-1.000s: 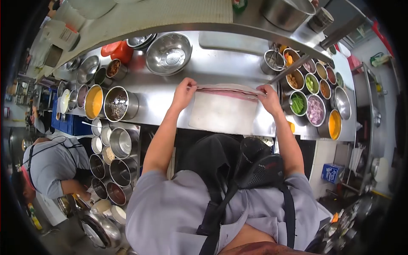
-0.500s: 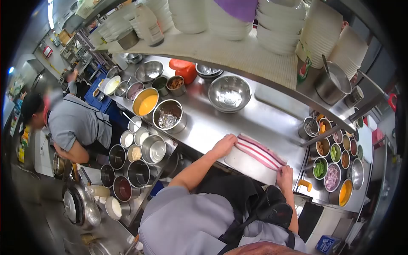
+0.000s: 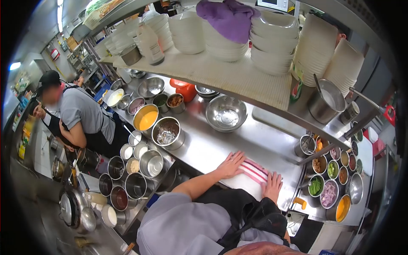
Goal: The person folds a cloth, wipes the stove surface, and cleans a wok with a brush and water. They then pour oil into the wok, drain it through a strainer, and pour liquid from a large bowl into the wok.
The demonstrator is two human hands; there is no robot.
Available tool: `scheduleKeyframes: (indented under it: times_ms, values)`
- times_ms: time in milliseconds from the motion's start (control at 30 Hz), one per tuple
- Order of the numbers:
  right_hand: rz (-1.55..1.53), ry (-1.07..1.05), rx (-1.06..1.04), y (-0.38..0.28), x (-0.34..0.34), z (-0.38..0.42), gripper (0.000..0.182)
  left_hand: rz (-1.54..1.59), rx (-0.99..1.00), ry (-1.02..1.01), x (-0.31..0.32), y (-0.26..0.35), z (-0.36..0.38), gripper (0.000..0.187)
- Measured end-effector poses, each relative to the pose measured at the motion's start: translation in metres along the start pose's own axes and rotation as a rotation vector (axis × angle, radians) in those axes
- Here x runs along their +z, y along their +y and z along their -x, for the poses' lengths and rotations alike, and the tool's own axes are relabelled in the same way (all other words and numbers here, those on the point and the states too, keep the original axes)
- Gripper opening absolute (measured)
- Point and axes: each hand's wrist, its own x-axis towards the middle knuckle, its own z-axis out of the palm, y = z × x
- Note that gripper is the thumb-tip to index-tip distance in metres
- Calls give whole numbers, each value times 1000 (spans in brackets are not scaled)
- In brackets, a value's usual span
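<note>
A white cloth with red stripes (image 3: 254,173) lies folded on the steel counter (image 3: 199,146), close to its front edge. My left hand (image 3: 230,165) rests flat on the cloth's left end, fingers spread. At the right end, my right hand (image 3: 272,186) presses down with its fingers apart. Beyond the cloth sits a perforated steel bowl (image 3: 226,113).
Pots of food, one with orange liquid (image 3: 145,117), stand at the left. Several containers, including chopped onion (image 3: 329,194), are at the right. A shelf (image 3: 195,72) with stacked white bowls overhangs the counter. Co-workers (image 3: 85,108) stand at far left.
Both hands have gone from pinching the cloth's ends to lying flat on it, closer together. The view has shifted, and a second co-worker's face now shows at the left.
</note>
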Motion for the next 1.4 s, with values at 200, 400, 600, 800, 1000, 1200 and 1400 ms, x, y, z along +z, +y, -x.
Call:
scheduleKeyframes:
  times_ms: [200, 400, 600, 800, 1000, 1200, 1400]
  values:
    - [-19, 152, 10, -4, -31, 5, 49, -10, 3, 63, -14, 1, 5, 79]
    - [-401, 77, 419, 26, -20, 25, 42, 288, -470, 194, -17, 1, 26, 57]
    - [-461, 170, 439, 33, -5, 13, 44, 480, -586, 271, 5, -4, 3, 43]
    - [-575, 143, 514, 45, -12, 19, 34, 614, -678, 260, -8, -9, 4, 42]
    - [-409, 217, 337, 37, -6, 26, 34, 412, -559, 252, -10, -2, 11, 39]
    - [-12, 232, -62, 1, -15, 7, 50, 148, -167, 254, -12, 20, 2, 59]
    - [56, 23, -25, 15, 2, -22, 74, 0, -116, 37, 0, 9, -10, 78]
